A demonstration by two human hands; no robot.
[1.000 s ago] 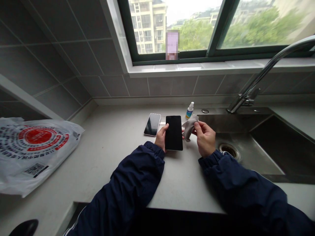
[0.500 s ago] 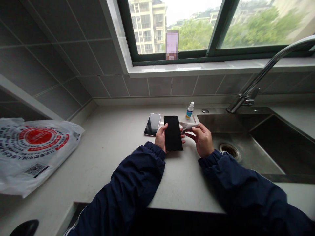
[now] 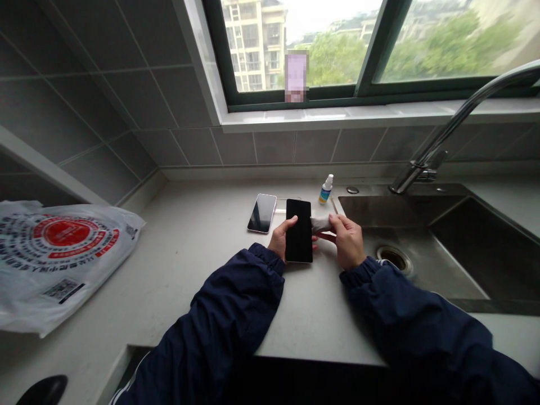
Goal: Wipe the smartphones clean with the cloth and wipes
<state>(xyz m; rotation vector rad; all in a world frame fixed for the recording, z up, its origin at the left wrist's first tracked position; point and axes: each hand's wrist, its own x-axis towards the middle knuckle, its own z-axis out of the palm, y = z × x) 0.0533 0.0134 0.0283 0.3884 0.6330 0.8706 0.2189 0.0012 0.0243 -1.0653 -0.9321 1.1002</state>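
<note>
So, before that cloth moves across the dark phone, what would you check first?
1. Grip on the black phone: ok, the left hand clasps its long edges, screen up.
2. Hold on the grey cloth: ok, bunched in the right hand at the phone's right edge.
3. Cloth touching the screen: cannot tell.
4. The second phone out of the way: ok, flat on the countertop, left of the held one, apart.
5. The spray bottle upright: ok, standing behind the hands.
6. Phone clear of the sink: ok, held over the countertop, sink to the right.
</note>
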